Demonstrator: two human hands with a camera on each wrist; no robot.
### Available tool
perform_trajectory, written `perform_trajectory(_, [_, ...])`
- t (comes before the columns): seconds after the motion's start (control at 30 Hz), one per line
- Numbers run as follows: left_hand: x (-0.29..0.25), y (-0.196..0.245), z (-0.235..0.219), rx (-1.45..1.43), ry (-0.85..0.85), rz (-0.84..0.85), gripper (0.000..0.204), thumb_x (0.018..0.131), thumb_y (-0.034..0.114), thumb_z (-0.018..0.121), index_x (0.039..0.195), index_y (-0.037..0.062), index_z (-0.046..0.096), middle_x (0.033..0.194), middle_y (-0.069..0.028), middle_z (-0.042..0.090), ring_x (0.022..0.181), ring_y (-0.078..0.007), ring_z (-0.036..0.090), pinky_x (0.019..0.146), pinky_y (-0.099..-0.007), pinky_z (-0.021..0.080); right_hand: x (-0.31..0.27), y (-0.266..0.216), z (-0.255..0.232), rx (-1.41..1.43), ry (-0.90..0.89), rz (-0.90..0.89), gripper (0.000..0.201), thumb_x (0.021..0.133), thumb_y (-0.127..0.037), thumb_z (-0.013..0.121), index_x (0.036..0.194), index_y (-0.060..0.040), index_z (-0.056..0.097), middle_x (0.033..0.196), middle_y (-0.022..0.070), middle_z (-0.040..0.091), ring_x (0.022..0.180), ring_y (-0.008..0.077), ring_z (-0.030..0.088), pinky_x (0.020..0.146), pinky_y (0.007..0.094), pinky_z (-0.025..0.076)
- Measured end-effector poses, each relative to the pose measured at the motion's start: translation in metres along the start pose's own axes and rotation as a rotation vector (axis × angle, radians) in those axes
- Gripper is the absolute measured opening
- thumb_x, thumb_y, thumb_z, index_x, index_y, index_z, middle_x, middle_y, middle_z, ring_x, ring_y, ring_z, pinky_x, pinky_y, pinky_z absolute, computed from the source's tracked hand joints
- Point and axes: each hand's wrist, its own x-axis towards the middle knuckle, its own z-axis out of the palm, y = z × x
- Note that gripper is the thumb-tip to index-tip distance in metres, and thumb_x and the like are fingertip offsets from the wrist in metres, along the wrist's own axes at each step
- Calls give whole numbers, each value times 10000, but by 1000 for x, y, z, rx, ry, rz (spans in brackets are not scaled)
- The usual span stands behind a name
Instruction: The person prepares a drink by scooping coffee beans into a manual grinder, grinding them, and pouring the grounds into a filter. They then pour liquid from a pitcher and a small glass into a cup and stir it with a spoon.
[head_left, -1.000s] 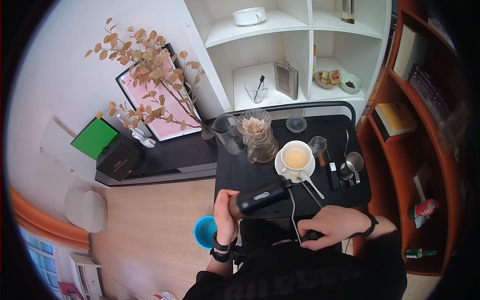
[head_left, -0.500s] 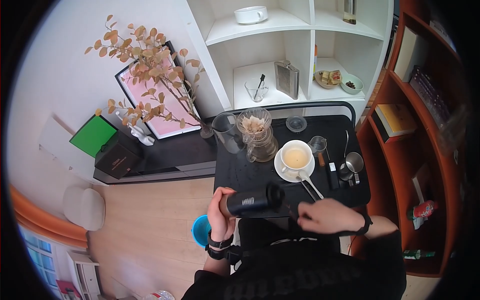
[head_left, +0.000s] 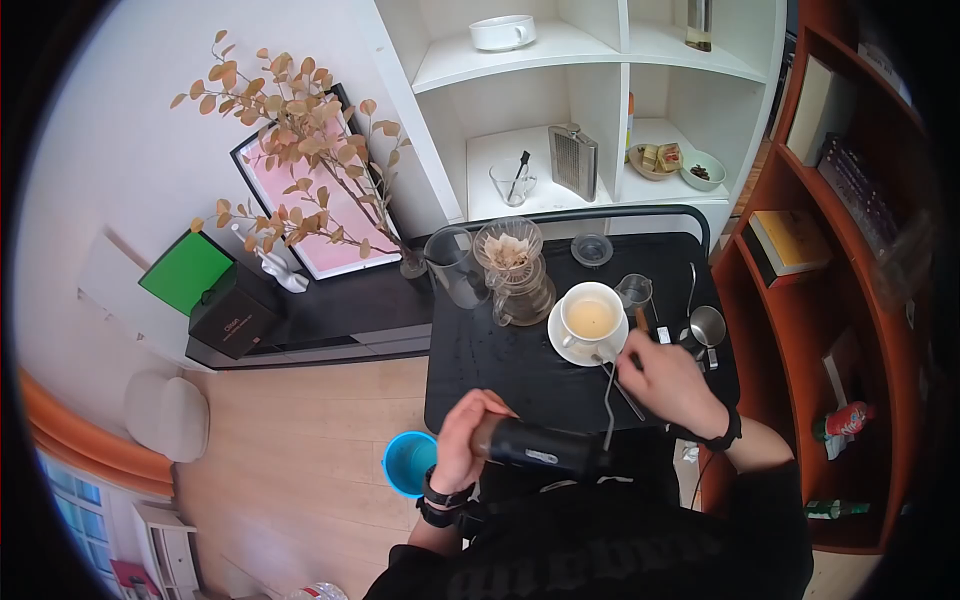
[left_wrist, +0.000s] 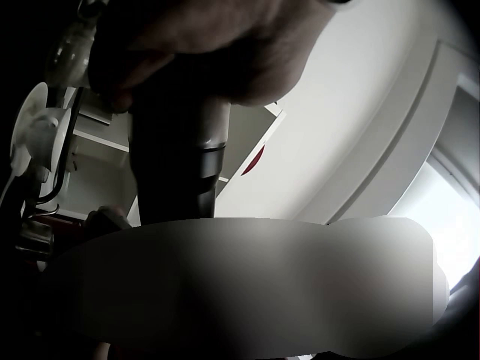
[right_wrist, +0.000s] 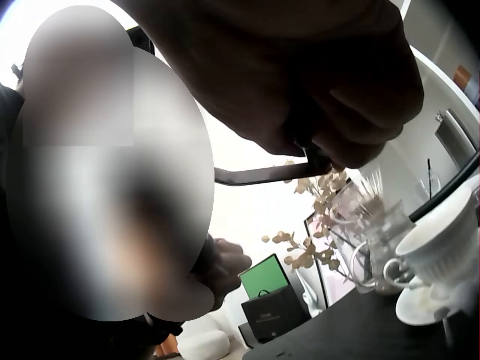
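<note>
My left hand [head_left: 463, 440] grips the brown end of a black hand coffee grinder [head_left: 545, 450], held almost level in front of my body at the table's near edge. The grinder's dark barrel [left_wrist: 176, 169] extends below the hand in the left wrist view. From its far end a bent metal crank [head_left: 609, 400] points up toward the table. My right hand [head_left: 672, 385] has its fingers curled round the crank's knob, which they mostly hide; the crank arm [right_wrist: 262, 175] leads out of them in the right wrist view. Just beyond that hand, a white cup [head_left: 590, 312] of pale liquid sits on a saucer [head_left: 568, 350].
On the black table [head_left: 480, 370] stand a glass dripper [head_left: 508, 245] with a paper filter, a glass server [head_left: 527, 300], a glass jug [head_left: 457, 268], a small glass measuring cup [head_left: 634, 290] and a steel pitcher [head_left: 707, 326]. A blue bucket [head_left: 408, 465] is on the floor.
My right hand has swung the crank from below the grinder's end up over the table near the saucer. The grinder has tipped, its crank end now lower and nearer my body.
</note>
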Motion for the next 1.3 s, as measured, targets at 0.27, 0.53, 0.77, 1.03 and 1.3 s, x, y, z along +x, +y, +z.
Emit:
perform_trajectory(0.27, [10, -3, -14, 391, 368, 240, 295, 1059, 190, 391, 977, -4, 599, 966, -80, 608, 911, -137, 566, 844, -274, 450, -28, -35, -13, 315, -641, -422, 209, 917, -289, 640, 982, -91, 623, 712, 107, 670, 646, 343, 658, 587, 422, 507])
perform_trajectory(0.53, [-2, 0, -6, 160, -45, 115, 300, 1057, 206, 417, 975, -15, 602, 974, -112, 601, 900, -187, 594, 867, -305, 465, -3, -13, -7, 115, 89, -121, 110, 896, -156, 631, 896, -54, 588, 643, 133, 623, 599, 329, 659, 541, 424, 514])
perform_trajectory(0.77, [7, 7, -10, 58, 409, 295, 339, 1062, 275, 371, 972, 24, 580, 963, -103, 605, 929, -188, 586, 880, -319, 462, -39, -36, 2, 123, -495, -454, 153, 878, -241, 654, 871, -94, 611, 684, 98, 636, 637, 309, 655, 553, 408, 506])
perform_trajectory(1.03, [3, -5, -5, 346, -7, 113, 324, 1060, 197, 387, 960, -18, 609, 943, -91, 600, 873, -168, 589, 828, -298, 468, -11, -27, -20, 197, 186, -226, 132, 837, -120, 685, 857, -48, 576, 693, 110, 619, 626, 313, 648, 546, 394, 500])
perform_trajectory(1.3, [8, 7, -5, 211, 258, 256, 358, 1070, 205, 348, 968, -18, 609, 949, -108, 603, 894, -186, 587, 840, -305, 462, -41, -39, -5, 43, -691, -469, 189, 886, -272, 636, 855, -87, 613, 686, 98, 634, 614, 318, 647, 539, 406, 503])
